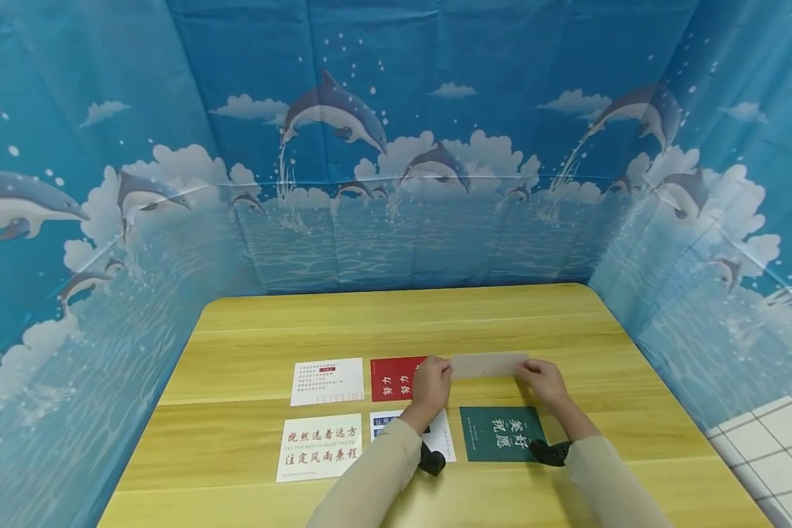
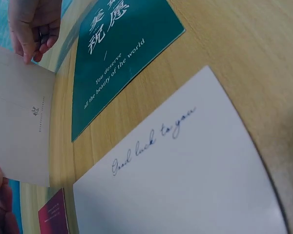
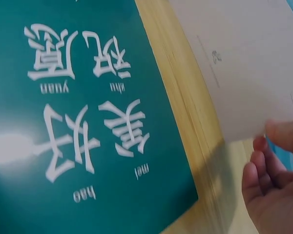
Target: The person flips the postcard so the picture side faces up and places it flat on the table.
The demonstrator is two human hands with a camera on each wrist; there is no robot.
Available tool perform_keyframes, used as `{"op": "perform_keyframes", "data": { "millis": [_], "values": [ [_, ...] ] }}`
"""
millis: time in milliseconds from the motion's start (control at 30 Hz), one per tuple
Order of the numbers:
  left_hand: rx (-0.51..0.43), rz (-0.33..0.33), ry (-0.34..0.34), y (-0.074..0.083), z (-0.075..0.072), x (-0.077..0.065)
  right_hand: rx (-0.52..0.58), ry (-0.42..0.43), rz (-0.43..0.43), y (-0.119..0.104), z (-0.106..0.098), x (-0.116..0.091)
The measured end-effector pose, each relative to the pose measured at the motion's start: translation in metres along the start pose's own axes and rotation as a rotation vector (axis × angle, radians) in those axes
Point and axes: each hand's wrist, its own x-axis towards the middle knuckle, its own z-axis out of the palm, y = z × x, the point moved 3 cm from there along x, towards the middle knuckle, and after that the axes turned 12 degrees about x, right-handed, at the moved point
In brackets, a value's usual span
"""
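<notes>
A pale postcard, tilted up with its plain back facing me, spans the gap between my two hands. My left hand pinches its left end, above the red card. At the other end my right hand pinches it between thumb and fingers; the right wrist view shows this hand at the card's corner. In the left wrist view small print marks the postcard. Its front is hidden. A green card with white characters lies below it on the table.
The wooden table also bears a white card with blue print, partly under my left forearm, a white card with small text, and a cream card with brown characters. A dolphin-print curtain surrounds the table's back and sides.
</notes>
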Motion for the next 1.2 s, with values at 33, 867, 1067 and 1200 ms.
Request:
{"op": "perform_keyframes", "data": {
  "millis": [33,867,1067,1200],
  "values": [
    [0.001,0.006,-0.006,0.0,0.0,0.0,0.003,-0.015,0.001,0.001,-0.001,-0.001],
    [-0.141,0.027,-0.312,0.006,-0.006,-0.006,0.39,-0.215,0.237,0.033,-0.024,-0.009],
    [-0.164,-0.031,-0.337,0.007,0.001,-0.006,0.239,-0.158,0.264,0.033,-0.023,-0.009],
    [-0.159,-0.029,-0.325,0.006,0.003,-0.003,0.112,-0.137,0.233,0.03,-0.022,-0.01]
  ]
}}
